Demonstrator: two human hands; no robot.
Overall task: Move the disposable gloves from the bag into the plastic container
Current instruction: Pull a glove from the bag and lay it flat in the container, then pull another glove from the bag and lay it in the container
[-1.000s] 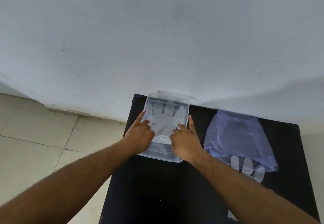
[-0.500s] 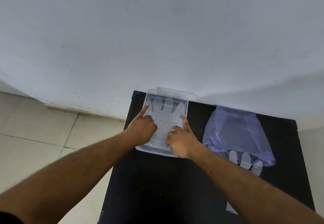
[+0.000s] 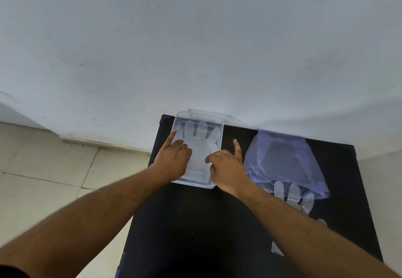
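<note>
A clear plastic container sits at the back left of the black table, against the wall. A translucent disposable glove lies flat inside it, fingers toward the wall. My left hand rests on the glove's left side, forefinger stretched out. My right hand hovers at the container's right edge, fingers loosely spread, holding nothing. To the right lies a bluish plastic bag. Another glove sticks out of the bag's near end.
A white wall rises right behind the table. Pale floor tiles lie to the left. A clear lid leans behind the container. A bit of clear plastic shows beside my right forearm.
My right hand has lifted off the glove in the container and moved right, toward the bag. My left hand stays on the glove.
</note>
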